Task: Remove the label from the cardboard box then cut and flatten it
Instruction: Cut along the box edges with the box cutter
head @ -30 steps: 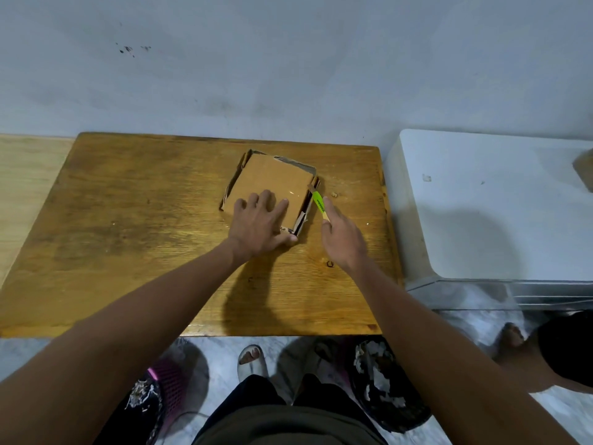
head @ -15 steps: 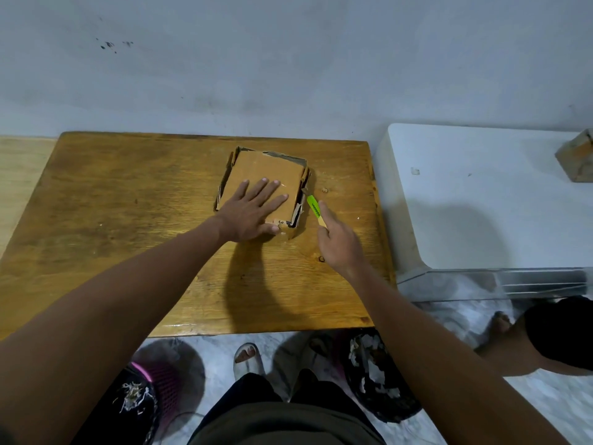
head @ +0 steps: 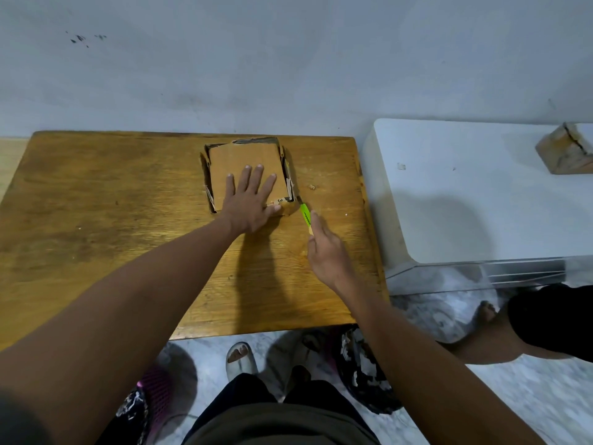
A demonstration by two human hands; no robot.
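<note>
Head view: the squashed brown cardboard box [head: 247, 162] lies at the far middle of the varnished wooden table [head: 96, 220]. Your left hand [head: 250, 200] presses it flat, fingers straight and spread. Your right hand [head: 327, 248] grips the lime-green utility knife [head: 305, 216], blade tip at the box's near right corner. A white cabinet [head: 465, 194] stands to the right

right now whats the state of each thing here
box: lying on the table, pressed low, side walls part cut
left hand: fingers straight, pressing on the box top
right hand: grips the knife
knife: green, blade out, tip at the box's near right corner
table: bare wood, small scraps on it
block: resting on the white top
</note>
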